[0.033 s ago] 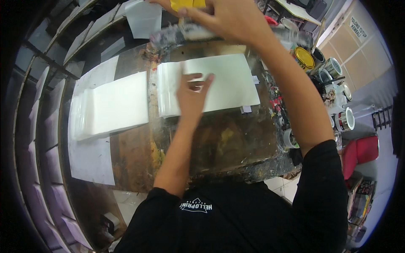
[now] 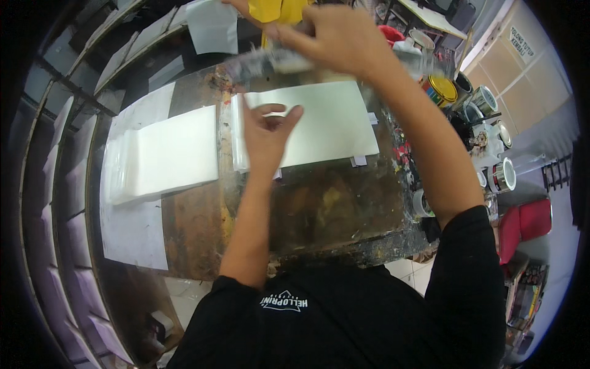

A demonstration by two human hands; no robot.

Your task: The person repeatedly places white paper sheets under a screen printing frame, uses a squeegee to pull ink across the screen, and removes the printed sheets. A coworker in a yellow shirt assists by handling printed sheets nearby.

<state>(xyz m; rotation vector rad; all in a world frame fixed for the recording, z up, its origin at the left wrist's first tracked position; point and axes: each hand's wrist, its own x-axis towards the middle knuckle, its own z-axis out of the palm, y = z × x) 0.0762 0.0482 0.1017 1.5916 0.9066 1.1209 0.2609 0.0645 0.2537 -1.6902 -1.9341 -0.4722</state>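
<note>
My left hand (image 2: 265, 138) hovers over or touches the left side of a flat white bag or sheet stack (image 2: 332, 120). Its thumb and fingers are apart; contact is unclear. Beyond the bag, my right hand (image 2: 335, 37) is raised with curled fingers and the thumb pointing left; what it grips is hidden by the hand. A blurred, paint-stained bar (image 2: 252, 66), perhaps a frame edge, runs across behind my right wrist. Left of my left hand lies a pile of similar white bags (image 2: 175, 150) with clear, shiny left edges.
Beneath everything is a paint-stained table (image 2: 344, 209). Paint cans (image 2: 442, 89) and pots line its right side. Shelves (image 2: 77, 178) with white sheets stand left. At the far side are another person's yellow garment (image 2: 265, 9) and a hanging white sheet (image 2: 212, 27). A red chair (image 2: 533, 218) stands right.
My left hand has shifted left along the white bag. The blurred bar has moved slightly, and my right hand has shifted a little.
</note>
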